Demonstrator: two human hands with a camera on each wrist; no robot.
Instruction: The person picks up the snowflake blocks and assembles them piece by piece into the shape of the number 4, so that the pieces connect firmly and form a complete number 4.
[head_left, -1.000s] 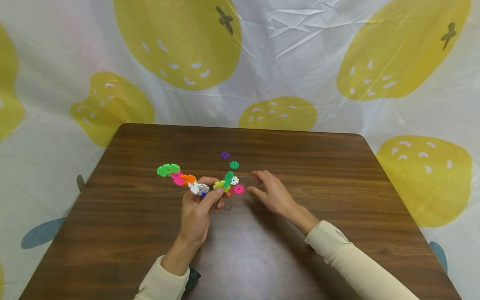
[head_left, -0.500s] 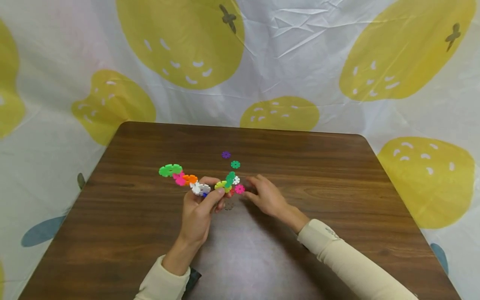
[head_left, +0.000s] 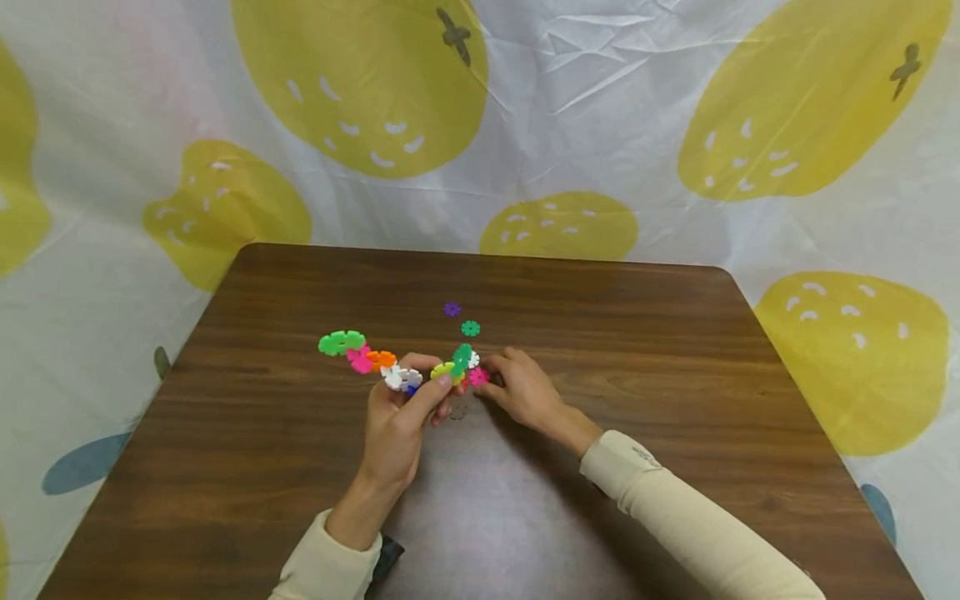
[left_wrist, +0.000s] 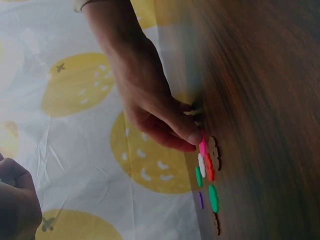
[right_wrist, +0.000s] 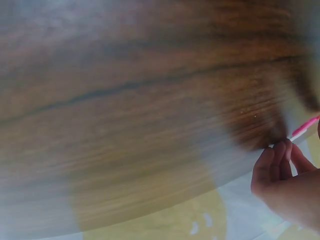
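Note:
In the head view my left hand [head_left: 396, 442] holds a chain of notched plastic flower discs, thumb and fingers at the yellow disc [head_left: 442, 372]. Linked along the chain are a green disc [head_left: 342, 342], a pink one, an orange disc [head_left: 382, 360], white ones and a raised teal disc [head_left: 462, 358]. My right hand [head_left: 528, 392] reaches a loose pink disc [head_left: 478, 377] on the table, thumb and fingertips at its edge. In the left wrist view that pink disc [left_wrist: 202, 146] lies against the right hand's fingertips. A firm pinch cannot be made out.
Other loose discs lie on the wooden table [head_left: 637, 350]: purple [head_left: 452, 309], teal [head_left: 470, 328], white [head_left: 474, 360], red [left_wrist: 209, 167] and a clear one [head_left: 458, 412]. A fruit-print curtain [head_left: 570, 125] hangs behind the table.
My right hand has moved left across the table until its fingertips reach the pink disc. The left hand keeps its hold on the chain, nearly still.

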